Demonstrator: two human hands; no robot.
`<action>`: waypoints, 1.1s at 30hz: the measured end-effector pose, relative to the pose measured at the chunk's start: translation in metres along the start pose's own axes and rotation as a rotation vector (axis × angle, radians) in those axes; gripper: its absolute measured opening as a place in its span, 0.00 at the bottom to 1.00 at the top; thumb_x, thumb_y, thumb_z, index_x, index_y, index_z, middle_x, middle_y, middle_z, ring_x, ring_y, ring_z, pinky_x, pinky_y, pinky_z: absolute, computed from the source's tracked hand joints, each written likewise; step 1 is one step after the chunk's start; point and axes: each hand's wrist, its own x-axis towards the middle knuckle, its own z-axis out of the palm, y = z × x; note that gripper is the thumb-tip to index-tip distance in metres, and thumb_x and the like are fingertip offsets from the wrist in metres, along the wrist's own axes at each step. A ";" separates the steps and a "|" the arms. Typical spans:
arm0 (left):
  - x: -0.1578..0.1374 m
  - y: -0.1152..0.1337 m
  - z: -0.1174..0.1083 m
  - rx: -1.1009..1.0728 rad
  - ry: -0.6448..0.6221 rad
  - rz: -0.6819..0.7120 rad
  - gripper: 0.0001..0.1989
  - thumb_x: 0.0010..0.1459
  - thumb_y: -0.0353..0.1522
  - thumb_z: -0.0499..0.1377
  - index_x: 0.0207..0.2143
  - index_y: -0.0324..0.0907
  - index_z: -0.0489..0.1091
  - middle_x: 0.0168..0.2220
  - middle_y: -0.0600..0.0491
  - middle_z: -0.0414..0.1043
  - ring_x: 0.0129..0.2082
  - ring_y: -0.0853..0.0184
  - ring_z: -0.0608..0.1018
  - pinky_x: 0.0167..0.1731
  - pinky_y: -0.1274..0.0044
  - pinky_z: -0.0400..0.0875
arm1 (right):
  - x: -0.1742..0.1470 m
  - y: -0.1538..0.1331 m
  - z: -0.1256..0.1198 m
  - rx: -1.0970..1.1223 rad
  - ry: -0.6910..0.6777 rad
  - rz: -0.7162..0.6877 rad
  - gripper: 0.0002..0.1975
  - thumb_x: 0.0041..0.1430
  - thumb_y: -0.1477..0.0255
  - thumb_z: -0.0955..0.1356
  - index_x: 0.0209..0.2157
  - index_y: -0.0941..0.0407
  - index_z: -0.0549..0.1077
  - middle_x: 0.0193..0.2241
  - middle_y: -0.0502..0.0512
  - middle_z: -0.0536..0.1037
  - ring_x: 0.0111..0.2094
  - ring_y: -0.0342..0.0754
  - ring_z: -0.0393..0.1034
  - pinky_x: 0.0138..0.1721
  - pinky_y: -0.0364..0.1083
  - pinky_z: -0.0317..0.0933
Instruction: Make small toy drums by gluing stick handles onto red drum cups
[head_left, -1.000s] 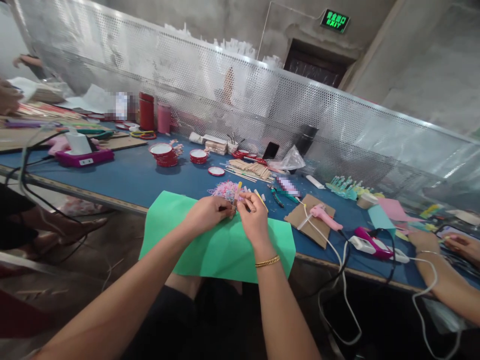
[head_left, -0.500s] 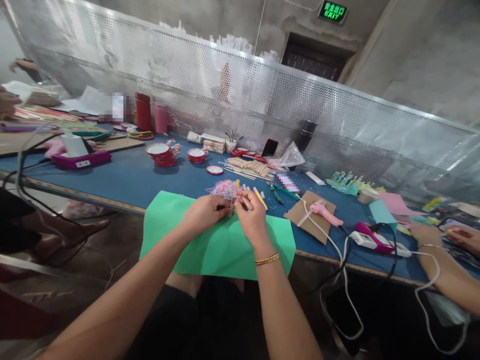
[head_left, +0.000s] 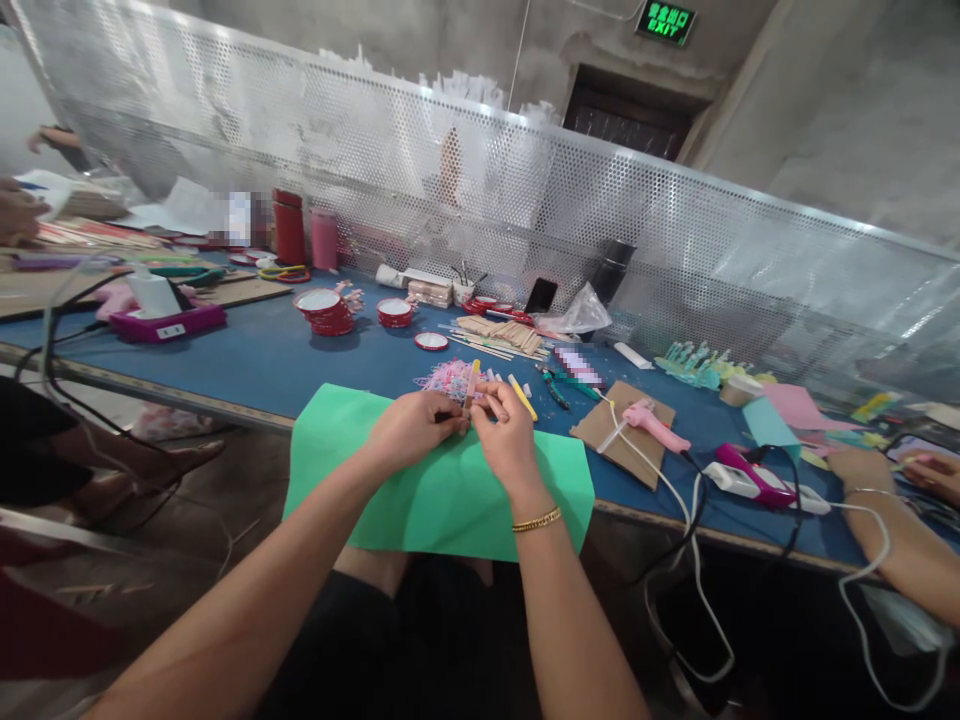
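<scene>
My left hand (head_left: 414, 428) is closed, its thumb and fingertips pinching the lower end of a small flat stick (head_left: 475, 372). The stick stands nearly upright, with a yellow upper end and a brownish lower part. Against the same stick from the right, my right hand (head_left: 504, 425) has its fingers curled and pressed together. Both hands are over a green sheet (head_left: 330, 470) that lies across the table edge and my lap. Just behind the fingers is a tangled heap of pink and purple strands (head_left: 444, 380). Yellow and white short sticks (head_left: 523, 397) lie beside my right hand.
A pink glue gun (head_left: 654, 425) rests on cardboard (head_left: 615, 400) at right, its cords hanging over the edge. Pliers (head_left: 553, 386), wooden sticks (head_left: 499, 333) and red-rimmed discs (head_left: 324, 312) lie behind. Purple power strips (head_left: 169, 322) flank the workspace. A co-worker's arm (head_left: 900, 530) reaches in at right.
My hands keep almost the same place and grip on the stick. The whole view has shifted slightly. The co-worker's hand at far right has moved a little.
</scene>
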 end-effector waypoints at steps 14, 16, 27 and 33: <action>-0.002 0.004 -0.002 0.023 -0.018 0.036 0.11 0.58 0.34 0.56 0.30 0.43 0.79 0.34 0.52 0.83 0.33 0.64 0.79 0.35 0.76 0.67 | -0.003 -0.006 0.000 0.028 -0.017 0.014 0.08 0.58 0.74 0.67 0.40 0.51 0.73 0.39 0.52 0.81 0.38 0.48 0.79 0.44 0.47 0.73; -0.001 0.004 -0.002 0.026 -0.014 0.029 0.11 0.58 0.34 0.56 0.30 0.43 0.79 0.34 0.52 0.83 0.33 0.64 0.79 0.35 0.77 0.67 | -0.002 -0.006 0.000 0.022 -0.019 0.026 0.08 0.58 0.73 0.67 0.39 0.51 0.73 0.40 0.53 0.81 0.40 0.49 0.79 0.45 0.48 0.73; 0.002 0.002 -0.001 -0.006 -0.021 -0.031 0.10 0.56 0.36 0.58 0.31 0.45 0.80 0.33 0.54 0.83 0.32 0.64 0.78 0.33 0.77 0.65 | -0.001 -0.009 0.001 -0.038 -0.009 0.025 0.09 0.57 0.73 0.67 0.40 0.51 0.75 0.39 0.52 0.82 0.41 0.49 0.79 0.47 0.48 0.72; -0.002 0.011 -0.002 0.008 -0.020 -0.033 0.11 0.57 0.35 0.59 0.29 0.44 0.80 0.31 0.53 0.82 0.30 0.65 0.77 0.30 0.77 0.63 | -0.003 -0.012 -0.002 -0.047 0.043 0.026 0.08 0.58 0.70 0.68 0.40 0.53 0.76 0.35 0.52 0.81 0.37 0.49 0.77 0.46 0.49 0.70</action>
